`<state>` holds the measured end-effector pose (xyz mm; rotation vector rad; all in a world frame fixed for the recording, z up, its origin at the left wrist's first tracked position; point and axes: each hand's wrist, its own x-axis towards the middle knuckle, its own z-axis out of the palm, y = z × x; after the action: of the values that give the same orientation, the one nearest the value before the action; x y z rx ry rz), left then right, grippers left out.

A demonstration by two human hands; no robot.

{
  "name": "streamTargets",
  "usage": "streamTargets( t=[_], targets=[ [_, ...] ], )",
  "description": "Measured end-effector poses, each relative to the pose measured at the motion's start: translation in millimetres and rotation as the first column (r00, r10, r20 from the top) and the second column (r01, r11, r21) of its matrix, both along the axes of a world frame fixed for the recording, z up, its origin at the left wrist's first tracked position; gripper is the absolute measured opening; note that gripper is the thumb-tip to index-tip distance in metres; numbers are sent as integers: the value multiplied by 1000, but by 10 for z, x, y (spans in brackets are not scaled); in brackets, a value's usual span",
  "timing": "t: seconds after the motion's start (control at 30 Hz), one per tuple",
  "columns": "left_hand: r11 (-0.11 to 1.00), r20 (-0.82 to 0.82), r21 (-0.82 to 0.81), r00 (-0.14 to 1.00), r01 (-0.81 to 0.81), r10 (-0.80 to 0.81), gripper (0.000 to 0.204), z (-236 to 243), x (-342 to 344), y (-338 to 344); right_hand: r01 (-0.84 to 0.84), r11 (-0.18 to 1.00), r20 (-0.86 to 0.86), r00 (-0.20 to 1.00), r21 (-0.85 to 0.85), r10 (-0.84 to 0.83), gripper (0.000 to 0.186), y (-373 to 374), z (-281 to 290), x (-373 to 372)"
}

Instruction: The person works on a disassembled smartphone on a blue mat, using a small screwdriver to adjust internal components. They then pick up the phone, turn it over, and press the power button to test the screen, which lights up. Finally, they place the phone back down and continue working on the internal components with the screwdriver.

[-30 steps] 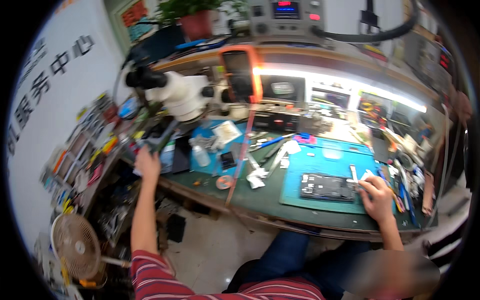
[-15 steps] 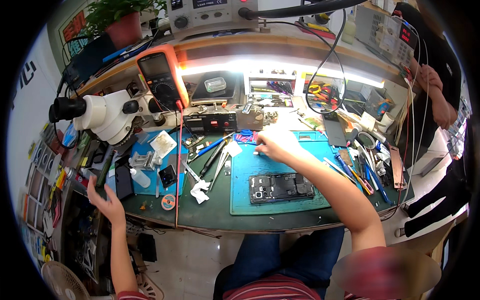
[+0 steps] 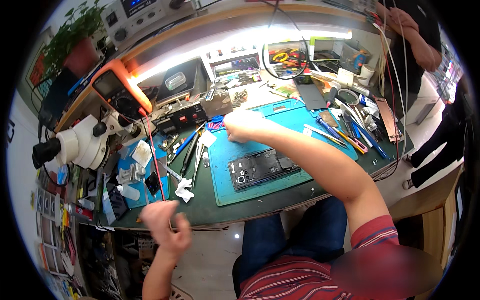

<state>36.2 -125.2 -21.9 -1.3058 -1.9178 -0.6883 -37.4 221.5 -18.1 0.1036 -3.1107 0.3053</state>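
My right hand reaches over the far left part of the blue work mat, its fingers closed and pointing down. What they hold, if anything, is hidden beneath the hand. Below my right forearm lies an opened smartphone with its dark inside facing up; neither hand touches it. A blue and red coil or tool sits just left of that hand. My left hand, blurred by motion, hovers at the bench's front edge with thumb and fingers apart and nothing seen in it. A crumpled white tissue lies nearby.
A microscope and an orange multimeter stand at the left, with a red cable hanging across the bench. Tweezers, pens and screwdrivers crowd the right side. Another person stands beyond the bench at the right.
My left hand has moved right from the bench's left end to its front edge. The view has turned and tilted. My right hand stays over the mat's far left, its fingers more tucked under.
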Motion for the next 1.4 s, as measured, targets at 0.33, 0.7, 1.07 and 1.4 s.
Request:
streamTargets(
  t=[0.33,0.7,1.07,1.4],
  targets=[
    [782,327,-470,904,409,-277,57,170,70,1901,-180,953,-623,782,-243,-12,29,405,-111,416],
    [691,-56,-706,961,154,-271,63,173,152,2139,-56,827,-565,756,-560,-332,20,1204,-86,987],
    [760,348,-616,937,207,26,29,529,-208,2434,-158,760,-630,676,-630,-382,14,1276,-48,996],
    [915,816,50,513,400,-269,39,805,-583,1962,-316,681,-691,609,-661,-389,12,1039,360,1272]
  ],
)
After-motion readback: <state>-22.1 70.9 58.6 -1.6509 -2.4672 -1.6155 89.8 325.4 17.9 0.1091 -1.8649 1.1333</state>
